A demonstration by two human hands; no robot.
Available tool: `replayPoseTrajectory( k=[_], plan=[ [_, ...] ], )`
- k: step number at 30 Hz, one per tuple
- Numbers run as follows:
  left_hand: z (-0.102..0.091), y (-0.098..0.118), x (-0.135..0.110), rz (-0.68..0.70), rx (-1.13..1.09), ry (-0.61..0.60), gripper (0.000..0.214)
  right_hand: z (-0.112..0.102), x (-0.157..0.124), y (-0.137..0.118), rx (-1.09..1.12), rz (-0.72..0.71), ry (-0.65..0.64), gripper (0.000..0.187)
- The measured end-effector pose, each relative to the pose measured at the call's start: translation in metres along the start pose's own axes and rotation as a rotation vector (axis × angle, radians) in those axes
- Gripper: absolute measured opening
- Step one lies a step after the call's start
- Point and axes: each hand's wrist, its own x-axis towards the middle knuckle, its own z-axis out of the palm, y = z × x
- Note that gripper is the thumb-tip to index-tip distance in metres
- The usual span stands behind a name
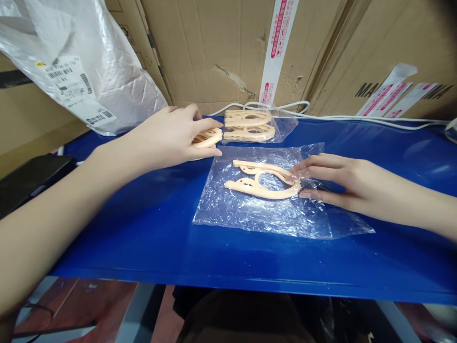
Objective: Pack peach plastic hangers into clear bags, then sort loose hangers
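Cream looped piece: one pale cream piece (264, 192) with two long arms and a round loop lies near the middle of the counter, its arms pointing left and its closed end right.
Clear bag: a crinkled, transparent bag (221, 209) is spread flat around that piece; whether the piece lies on it or inside it, I cannot tell.
Right hand: the right hand (342, 181) reaches in from the right, fingertips at the closed end of the piece, thumb at its near side; how firmly it pinches, I cannot tell.
Left hand: the left hand (166, 136) is curled to the far left of the bag, thumb and fingers pinching some folded cream pieces (210, 138) between them.
Bagged stack: just right of those, on the far side, similar pieces (250, 136) lie in a clear wrapper (287, 126).
Counter: its blue surface (143, 238) is glossy.
Far edge: a white cable (342, 117) runs along it, before cardboard boxes (200, 52) with printed tape (278, 43).
Left side: a white parcel (124, 85) leans there, bearing a label (78, 90); nearer is a black object (39, 181).
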Motion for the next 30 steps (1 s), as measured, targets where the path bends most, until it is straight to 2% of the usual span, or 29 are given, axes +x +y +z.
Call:
replayPoseTrajectory(
  k=[5,8,11,15,18,20,23,28,30],
  plan=[
    [-0.008,0.033,-0.002,0.047,-0.125,0.128,0.059,-0.003,0.000,0.000,-0.045,0.028,0.050,0.031],
    [-0.007,0.058,-0.006,0.108,-0.217,0.250,0.058,-0.004,0.001,-0.001,-0.057,0.035,0.098,0.028],
    [-0.003,0.076,-0.010,0.192,-0.286,0.298,0.057,-0.003,0.003,-0.006,-0.055,0.032,0.168,0.024],
    [0.002,0.087,-0.014,0.302,-0.330,0.307,0.057,-0.002,0.003,-0.014,-0.053,0.051,0.325,0.011],
    [0.006,0.089,-0.014,0.337,-0.383,0.328,0.058,-0.003,0.001,-0.019,-0.057,0.105,0.468,0.008],
    [0.008,0.091,-0.014,0.349,-0.416,0.329,0.057,-0.006,0.001,-0.023,-0.045,0.100,0.517,0.007],
    [0.009,0.093,-0.015,0.346,-0.421,0.318,0.056,-0.011,0.001,-0.029,0.046,0.037,0.469,0.004],
    [0.011,0.095,-0.015,0.322,-0.408,0.335,0.060,-0.010,0.003,-0.038,0.331,-0.029,0.182,0.024],
    [0.011,0.095,-0.015,0.327,-0.387,0.344,0.061,-0.007,0.005,-0.040,0.414,-0.034,0.110,0.028]
  ],
)
